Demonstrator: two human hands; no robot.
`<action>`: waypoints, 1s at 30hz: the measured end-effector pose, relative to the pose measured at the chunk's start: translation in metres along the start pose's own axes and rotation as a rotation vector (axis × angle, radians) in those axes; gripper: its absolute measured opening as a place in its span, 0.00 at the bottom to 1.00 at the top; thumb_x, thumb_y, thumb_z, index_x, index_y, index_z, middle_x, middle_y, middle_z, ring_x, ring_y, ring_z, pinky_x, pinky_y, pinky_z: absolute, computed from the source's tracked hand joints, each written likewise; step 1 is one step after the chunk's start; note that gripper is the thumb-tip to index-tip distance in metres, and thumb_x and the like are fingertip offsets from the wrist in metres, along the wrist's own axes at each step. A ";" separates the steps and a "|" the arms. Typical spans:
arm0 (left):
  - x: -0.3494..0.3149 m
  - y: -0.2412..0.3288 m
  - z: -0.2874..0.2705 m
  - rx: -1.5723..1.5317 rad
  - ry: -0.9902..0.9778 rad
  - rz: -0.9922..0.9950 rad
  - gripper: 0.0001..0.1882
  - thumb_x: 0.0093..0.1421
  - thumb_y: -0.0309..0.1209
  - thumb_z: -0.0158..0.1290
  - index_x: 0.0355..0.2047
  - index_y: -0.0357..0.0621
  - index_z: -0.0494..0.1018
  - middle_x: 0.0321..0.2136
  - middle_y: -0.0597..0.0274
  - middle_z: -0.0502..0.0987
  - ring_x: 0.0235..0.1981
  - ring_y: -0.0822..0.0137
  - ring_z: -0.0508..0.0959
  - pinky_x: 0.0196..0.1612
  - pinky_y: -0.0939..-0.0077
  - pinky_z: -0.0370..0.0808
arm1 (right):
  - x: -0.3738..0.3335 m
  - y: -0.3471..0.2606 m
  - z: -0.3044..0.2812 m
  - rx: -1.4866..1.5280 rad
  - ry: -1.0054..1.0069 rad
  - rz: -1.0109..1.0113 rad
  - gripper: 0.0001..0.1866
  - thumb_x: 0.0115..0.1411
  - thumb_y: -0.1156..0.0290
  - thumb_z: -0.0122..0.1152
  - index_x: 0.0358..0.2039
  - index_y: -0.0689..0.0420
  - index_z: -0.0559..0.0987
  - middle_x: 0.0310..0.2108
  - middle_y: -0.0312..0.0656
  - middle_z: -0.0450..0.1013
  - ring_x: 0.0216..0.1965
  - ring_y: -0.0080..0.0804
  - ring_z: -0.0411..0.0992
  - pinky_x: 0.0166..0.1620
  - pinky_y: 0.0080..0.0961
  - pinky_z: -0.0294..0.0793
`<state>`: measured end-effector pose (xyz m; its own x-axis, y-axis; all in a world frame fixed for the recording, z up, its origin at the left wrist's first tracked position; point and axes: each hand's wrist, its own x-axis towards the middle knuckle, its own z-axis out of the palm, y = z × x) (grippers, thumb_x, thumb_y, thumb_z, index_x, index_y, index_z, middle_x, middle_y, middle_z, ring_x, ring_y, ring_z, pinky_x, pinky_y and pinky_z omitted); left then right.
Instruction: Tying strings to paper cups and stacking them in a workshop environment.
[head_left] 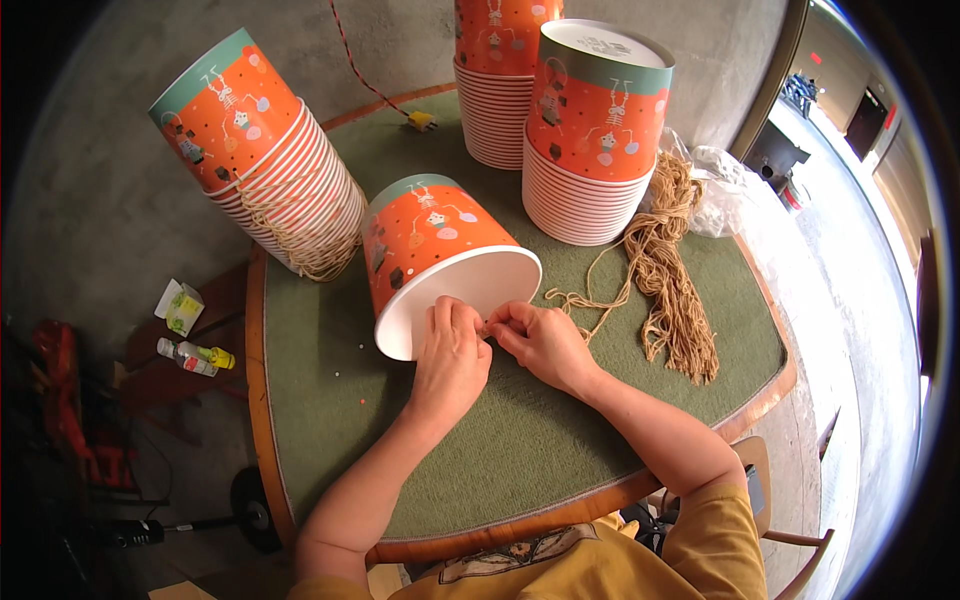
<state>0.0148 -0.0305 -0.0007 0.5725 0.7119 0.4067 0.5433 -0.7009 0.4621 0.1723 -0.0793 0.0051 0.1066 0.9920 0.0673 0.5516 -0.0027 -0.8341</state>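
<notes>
Here, the orange bucket [435,228] lies sideways, mouth toward the person [620,562].

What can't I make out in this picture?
All in the head view:
What, if anything, the left hand and right hand hold: the hands cover it.
Base of the tipped bucket: its own wall hides it.
Top of the rear bucket stack: cut off by the upper edge.

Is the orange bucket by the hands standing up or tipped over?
Tipped over. The orange bucket has its wide mouth facing the person, showing its white inside, while its green end points away.
</notes>
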 end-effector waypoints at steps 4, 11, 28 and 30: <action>0.000 0.001 0.002 -0.004 -0.003 -0.003 0.14 0.50 0.17 0.53 0.37 0.34 0.65 0.40 0.47 0.66 0.42 0.47 0.70 0.47 0.54 0.70 | -0.001 -0.001 -0.001 -0.002 -0.002 0.011 0.11 0.60 0.64 0.57 0.35 0.58 0.80 0.28 0.49 0.79 0.31 0.46 0.79 0.37 0.37 0.77; 0.000 -0.001 -0.004 -0.010 -0.036 0.013 0.12 0.51 0.16 0.52 0.36 0.33 0.65 0.40 0.47 0.65 0.43 0.47 0.70 0.47 0.54 0.70 | 0.000 -0.002 -0.002 -0.015 -0.020 0.028 0.11 0.60 0.64 0.57 0.36 0.58 0.80 0.28 0.49 0.79 0.31 0.47 0.78 0.37 0.37 0.77; 0.000 -0.003 -0.004 -0.037 -0.041 0.002 0.10 0.54 0.17 0.52 0.36 0.31 0.65 0.41 0.46 0.66 0.43 0.45 0.70 0.48 0.54 0.70 | -0.008 -0.004 -0.007 -0.077 -0.032 -0.041 0.12 0.60 0.66 0.60 0.41 0.56 0.73 0.22 0.43 0.75 0.23 0.40 0.76 0.29 0.34 0.74; 0.001 -0.002 -0.003 -0.039 -0.033 0.010 0.10 0.53 0.17 0.52 0.36 0.31 0.65 0.41 0.46 0.66 0.43 0.45 0.70 0.48 0.54 0.70 | -0.016 0.000 -0.008 -0.168 -0.019 -0.072 0.13 0.60 0.66 0.60 0.42 0.55 0.71 0.21 0.43 0.75 0.22 0.42 0.76 0.28 0.36 0.74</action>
<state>0.0120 -0.0282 0.0006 0.5978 0.7030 0.3853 0.5137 -0.7049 0.4891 0.1769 -0.0957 0.0086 0.0476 0.9926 0.1117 0.6878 0.0485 -0.7243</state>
